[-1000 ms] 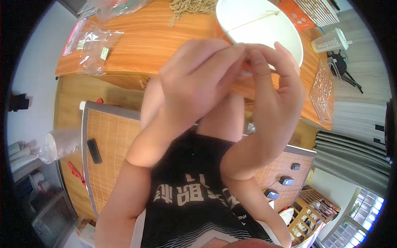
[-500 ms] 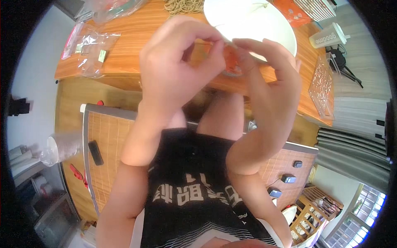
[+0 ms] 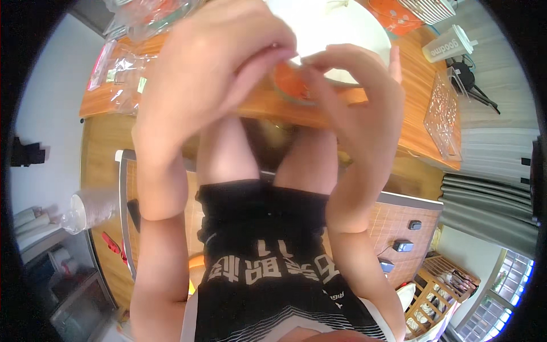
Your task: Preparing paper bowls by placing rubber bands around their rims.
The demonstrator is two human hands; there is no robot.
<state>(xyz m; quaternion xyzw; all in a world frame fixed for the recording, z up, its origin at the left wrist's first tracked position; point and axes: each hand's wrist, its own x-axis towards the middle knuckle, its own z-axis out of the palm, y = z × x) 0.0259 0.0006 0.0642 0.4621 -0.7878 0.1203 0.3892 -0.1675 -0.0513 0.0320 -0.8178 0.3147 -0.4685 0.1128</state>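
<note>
Both hands are raised over the wooden table's near side, slightly blurred. My left hand (image 3: 219, 62) is closed, thumb and fingers pinched together; whatever they hold is too small to make out. My right hand (image 3: 364, 91) pinches with thumb and index finger close beside the left fingertips, and its other fingers curl. Anything between its tips is likewise too small to name. Behind the hands lies a large white round plate (image 3: 342, 28) with a small pale strand on it. Under the fingertips, a round orange-red item (image 3: 292, 84) shows in part.
The wooden table (image 3: 413, 128) carries clear plastic bags (image 3: 122, 74) at left and a clear tray of small pieces (image 3: 443, 117) at right. A lidded cup (image 3: 450, 44) stands beyond it, near a black object (image 3: 462, 74). Behind me, a mat-covered bed (image 3: 393, 228) holds small dark boxes.
My left hand has moved left and upward in view and its pinch has closed more. My right hand has shifted slightly left. The view has shifted a little.
</note>
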